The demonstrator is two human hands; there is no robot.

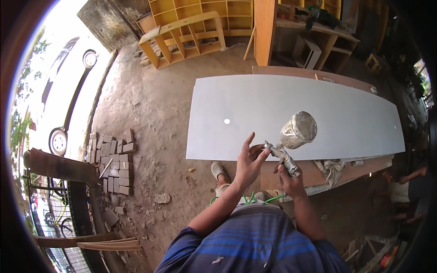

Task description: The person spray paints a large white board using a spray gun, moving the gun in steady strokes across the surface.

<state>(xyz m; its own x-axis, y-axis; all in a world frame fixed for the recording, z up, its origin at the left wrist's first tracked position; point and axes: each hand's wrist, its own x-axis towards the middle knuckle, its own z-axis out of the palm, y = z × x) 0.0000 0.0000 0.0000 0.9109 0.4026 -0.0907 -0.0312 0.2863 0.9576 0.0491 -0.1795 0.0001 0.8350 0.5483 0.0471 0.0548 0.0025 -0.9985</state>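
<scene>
A metal spray gun (284, 159) with a paint-smudged metal cup (298, 129) on top is in my hands, in front of a large white panel (232, 100) lying on brown boards (282, 177). My left hand (249, 161) pinches at the gun's nozzle, with the index finger raised. My right hand (291, 182) is closed round the gun's handle below the cup. A green hose (272, 200) shows behind my wrists. A crumpled cloth (334, 170) lies beside the panel's near edge.
Stacked bricks (116, 161) and rubble lie on the dirt floor at left, near a white car (68, 104) and wood pieces (104, 243). Yellow shelving (182, 50) and a wooden workbench (327, 34) stand beyond the panel. Another person's arm (409, 177) shows at far right.
</scene>
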